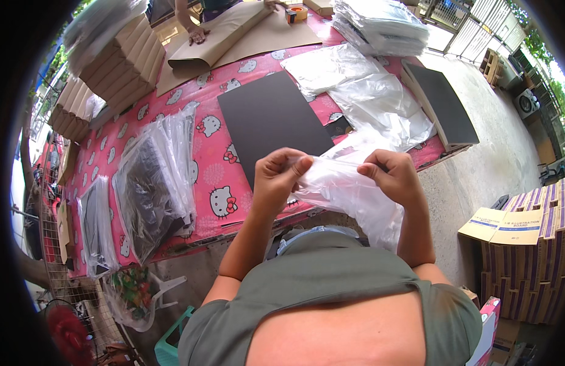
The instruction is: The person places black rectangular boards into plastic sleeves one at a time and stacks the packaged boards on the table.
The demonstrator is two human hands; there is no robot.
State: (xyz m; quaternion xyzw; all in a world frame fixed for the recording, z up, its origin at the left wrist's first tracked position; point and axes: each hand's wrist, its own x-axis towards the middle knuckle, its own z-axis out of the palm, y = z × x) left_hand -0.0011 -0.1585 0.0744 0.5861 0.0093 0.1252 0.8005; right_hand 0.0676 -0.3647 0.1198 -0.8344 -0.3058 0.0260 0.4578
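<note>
A clear plastic bag (355,204) is stretched between my two hands at the table's near edge. My left hand (280,174) pinches its edge between thumb and fingers. My right hand (389,175) grips the other side, thumb pressed against the curled fingers. The bag's lower part hangs down past the table edge. Just beyond my left hand a black board (273,116) lies flat on the table. More clear plastic bags (380,107) are spread beyond my right hand. A stack of black boards (442,100) sits at the table's right edge.
The pink patterned tablecloth (203,183) bears bagged black boards (151,183) at left. Stacks of brown packs (126,64) stand at far left. Across the table, another person's hand (198,35) rests by brown paper (227,39), near a tape roll (296,13). Cartons (526,262) stand at right.
</note>
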